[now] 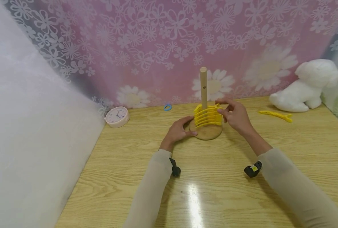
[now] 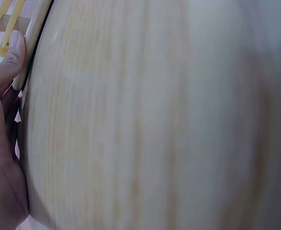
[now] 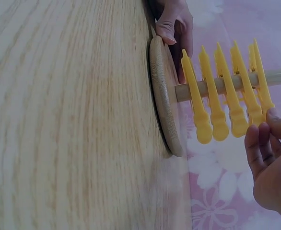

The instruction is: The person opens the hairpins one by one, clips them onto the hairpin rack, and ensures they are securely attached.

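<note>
A wooden post [image 1: 204, 91] stands upright on a round wooden base [image 1: 208, 133]. Several yellow hair clips [image 3: 219, 129] sit across the post, one above another. My left hand [image 1: 178, 130] grips the base at its left rim, thumb on top. The thumb shows near the rim in the left wrist view too, though most of the base is outside that view. My right hand [image 1: 237, 116] pinches the broad end of the topmost yellow hair clip [image 3: 261, 76] with bent fingers. Part of that end is hidden behind the fingertips.
Another yellow hair clip [image 1: 275, 115] lies on the table [image 1: 214, 190] to the right, before a white plush dog [image 1: 305, 87]. A blue ring [image 1: 167, 107] lies at the back edge. A pink clock [image 1: 117, 117] sits at the left, near the white wall.
</note>
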A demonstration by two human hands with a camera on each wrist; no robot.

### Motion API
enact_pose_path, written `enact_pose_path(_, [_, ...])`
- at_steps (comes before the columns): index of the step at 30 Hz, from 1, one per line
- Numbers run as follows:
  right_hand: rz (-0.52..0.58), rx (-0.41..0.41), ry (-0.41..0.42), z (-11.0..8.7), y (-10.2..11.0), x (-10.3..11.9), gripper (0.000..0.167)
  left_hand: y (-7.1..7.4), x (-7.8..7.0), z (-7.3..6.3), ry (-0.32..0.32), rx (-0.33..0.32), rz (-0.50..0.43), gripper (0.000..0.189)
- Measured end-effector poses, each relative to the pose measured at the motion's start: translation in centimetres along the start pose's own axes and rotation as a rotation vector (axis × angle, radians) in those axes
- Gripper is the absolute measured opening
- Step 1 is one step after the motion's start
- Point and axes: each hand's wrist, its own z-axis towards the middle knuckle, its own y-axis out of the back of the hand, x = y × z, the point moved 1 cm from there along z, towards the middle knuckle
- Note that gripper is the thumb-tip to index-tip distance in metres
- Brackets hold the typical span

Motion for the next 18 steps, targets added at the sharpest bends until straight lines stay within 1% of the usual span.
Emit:
enact_pose_path(8, [0.0,-0.027,0.001,0.19,-0.09,-0.15,0.031,0.01,0.05,-0.06,0.006,-0.002,0.012,0.083])
enact_pose_path(12, [0.033,-0.03,0.006,0.03,0.01,-0.3,0.032,-0.01,0.07,-0.03,0.004,0.001,0.017,0.083])
enact_pose_path(18, [0.061,-0.042,-0.029,-0.24,0.75,-0.87,0.036,-0.02,-0.01,-0.01,-0.001,-0.001,0.018,0.082])
